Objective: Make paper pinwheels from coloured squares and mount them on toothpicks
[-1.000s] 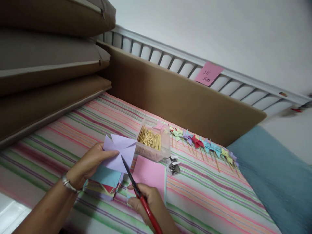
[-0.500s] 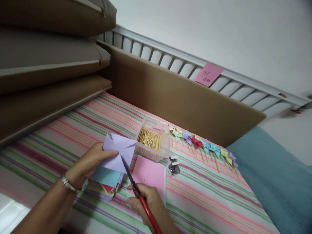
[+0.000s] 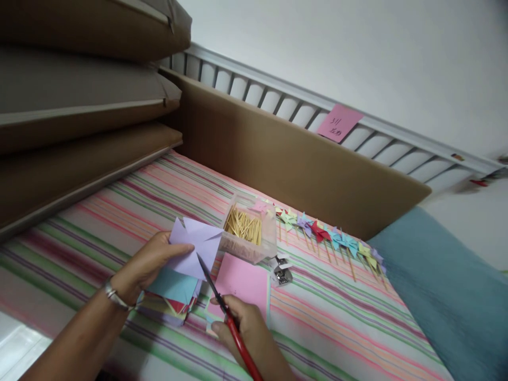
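A square of purple paper (image 3: 194, 235) with slits cut in from its corners is pinched by my left hand (image 3: 154, 259), thumb on top. My right hand (image 3: 254, 333) grips red-handled scissors (image 3: 238, 336), whose dark blades lie at the paper's lower edge and point toward its middle. Under the purple square sits a stack of coloured paper (image 3: 174, 288), blue on top. Beside it lie sheets of pink paper (image 3: 246, 286), partly behind my right hand.
A clear plastic box (image 3: 270, 227) of thin wooden sticks (image 3: 244, 225) stands beyond the paper. Right of it, several paper pinwheels (image 3: 319, 232) lie in a row, with a small bag of dark bits (image 3: 281, 272) nearer. Stacked cushions (image 3: 87, 79) rise at left; a brown board (image 3: 278, 153) stands behind.
Both hands, the purple paper and the scissors stay almost in place. My right hand has shifted very slightly to the right.
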Action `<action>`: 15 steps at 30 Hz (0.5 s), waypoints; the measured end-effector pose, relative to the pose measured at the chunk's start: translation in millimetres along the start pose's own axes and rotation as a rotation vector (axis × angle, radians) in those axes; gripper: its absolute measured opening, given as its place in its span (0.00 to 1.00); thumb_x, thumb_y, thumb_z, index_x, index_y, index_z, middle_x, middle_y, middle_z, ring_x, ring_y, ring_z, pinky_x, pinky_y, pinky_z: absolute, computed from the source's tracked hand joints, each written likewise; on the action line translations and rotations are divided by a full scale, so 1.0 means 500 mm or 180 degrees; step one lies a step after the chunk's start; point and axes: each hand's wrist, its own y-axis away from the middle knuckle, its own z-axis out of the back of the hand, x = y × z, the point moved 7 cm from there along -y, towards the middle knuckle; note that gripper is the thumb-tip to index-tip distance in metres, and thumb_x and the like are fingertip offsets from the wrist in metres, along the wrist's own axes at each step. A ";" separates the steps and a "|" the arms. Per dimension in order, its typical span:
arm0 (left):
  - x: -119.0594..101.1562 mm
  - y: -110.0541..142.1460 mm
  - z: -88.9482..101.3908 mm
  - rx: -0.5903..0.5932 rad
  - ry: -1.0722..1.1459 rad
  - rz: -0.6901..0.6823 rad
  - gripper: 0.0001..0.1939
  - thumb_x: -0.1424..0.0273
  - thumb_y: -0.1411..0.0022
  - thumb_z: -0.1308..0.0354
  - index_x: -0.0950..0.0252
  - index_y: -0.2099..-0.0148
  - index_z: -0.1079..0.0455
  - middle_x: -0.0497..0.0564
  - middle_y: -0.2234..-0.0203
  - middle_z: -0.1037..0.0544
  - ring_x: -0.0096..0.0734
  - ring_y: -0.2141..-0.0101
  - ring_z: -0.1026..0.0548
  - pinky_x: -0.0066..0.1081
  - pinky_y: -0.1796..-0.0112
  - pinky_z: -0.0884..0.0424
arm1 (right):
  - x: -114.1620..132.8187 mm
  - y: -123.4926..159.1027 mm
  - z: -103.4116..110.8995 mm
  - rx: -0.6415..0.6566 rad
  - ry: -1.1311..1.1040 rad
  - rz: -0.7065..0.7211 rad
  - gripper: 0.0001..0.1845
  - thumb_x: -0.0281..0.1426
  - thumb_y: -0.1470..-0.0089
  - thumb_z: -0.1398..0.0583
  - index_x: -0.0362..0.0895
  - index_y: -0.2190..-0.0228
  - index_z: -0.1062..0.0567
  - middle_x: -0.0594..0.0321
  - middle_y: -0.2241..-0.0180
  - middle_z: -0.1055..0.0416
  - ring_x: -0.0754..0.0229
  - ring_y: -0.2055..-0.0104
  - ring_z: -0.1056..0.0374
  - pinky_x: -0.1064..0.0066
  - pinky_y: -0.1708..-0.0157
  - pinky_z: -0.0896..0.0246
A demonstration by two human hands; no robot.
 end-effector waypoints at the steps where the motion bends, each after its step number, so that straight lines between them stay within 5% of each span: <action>1: -0.001 -0.001 0.001 0.0014 0.0007 -0.0034 0.10 0.69 0.54 0.36 0.69 0.68 0.25 0.55 0.76 0.20 0.38 0.77 0.24 0.31 0.74 0.31 | 0.008 0.002 0.003 0.0014 0.0072 0.0020 0.11 0.27 0.53 0.43 0.42 0.64 0.28 0.72 0.79 0.46 0.67 0.77 0.49 0.77 0.78 0.54; 5: -0.009 -0.004 0.004 0.0054 0.0068 -0.0191 0.11 0.69 0.53 0.36 0.69 0.65 0.24 0.54 0.76 0.20 0.38 0.76 0.24 0.30 0.74 0.32 | 0.024 0.018 0.015 -0.0068 0.0399 0.0051 0.14 0.21 0.56 0.47 0.44 0.65 0.30 0.72 0.79 0.45 0.67 0.77 0.48 0.78 0.77 0.53; 9: -0.016 -0.001 0.004 0.0180 0.0159 -0.0269 0.13 0.69 0.54 0.35 0.71 0.65 0.24 0.55 0.75 0.20 0.37 0.75 0.25 0.30 0.72 0.32 | -0.035 0.058 0.040 -0.0190 0.0771 0.0135 0.11 0.24 0.54 0.47 0.44 0.67 0.29 0.68 0.77 0.37 0.65 0.75 0.43 0.77 0.77 0.49; 13: -0.027 0.007 0.002 0.0307 0.0211 -0.0490 0.13 0.69 0.54 0.34 0.71 0.65 0.24 0.54 0.73 0.20 0.35 0.73 0.24 0.29 0.69 0.32 | -0.162 0.137 0.160 -0.1207 0.1183 -0.0214 0.20 0.32 0.57 0.44 0.44 0.58 0.28 0.62 0.73 0.27 0.57 0.72 0.32 0.73 0.71 0.41; 15: -0.031 0.011 -0.002 0.0368 0.0223 -0.0601 0.14 0.68 0.55 0.34 0.70 0.64 0.24 0.53 0.72 0.20 0.35 0.72 0.24 0.29 0.68 0.32 | -0.232 0.186 0.236 -0.1725 0.1269 -0.0809 0.22 0.36 0.57 0.43 0.45 0.57 0.29 0.59 0.68 0.24 0.53 0.66 0.28 0.71 0.67 0.38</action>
